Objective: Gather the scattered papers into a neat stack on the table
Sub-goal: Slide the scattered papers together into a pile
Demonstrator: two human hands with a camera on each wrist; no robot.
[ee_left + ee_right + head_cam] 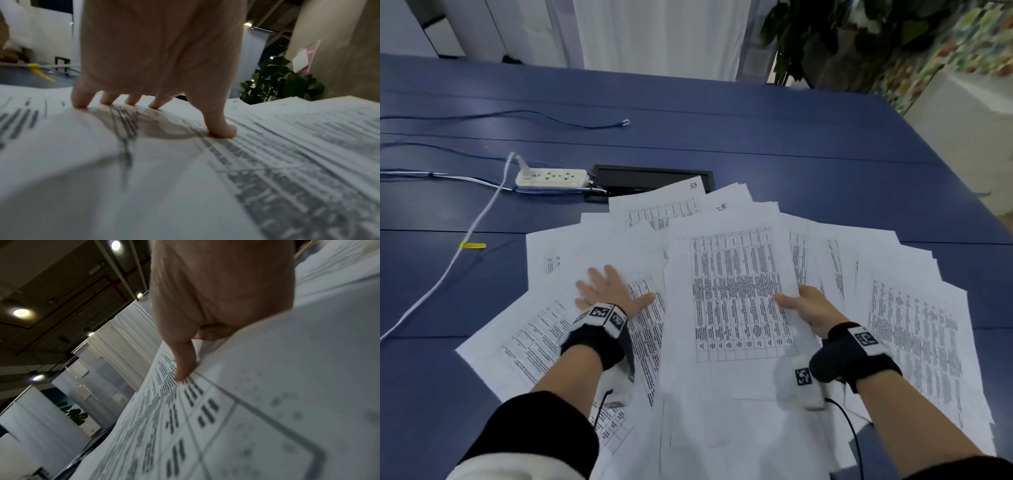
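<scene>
White printed paper sheets (914, 329), covered in grey tables of text, lie fanned and overlapping across the near half of the dark blue table (791, 144), spreading from about 9 o'clock round to 3 o'clock in the head view. The left hand (609, 291) lies flat on the sheets at roughly 8 o'clock, fingers (80, 99) straight and spread, their tips and the thumb pressing on the paper. The right hand (808, 308) pinches a top sheet with a large printed table (736, 294) by its right edge, thumb on top, the other fingers hidden beneath. At 11 o'clock sits a white power strip (551, 178) with its white cable (479, 219), beside a black rectangular cable hatch (650, 176).
</scene>
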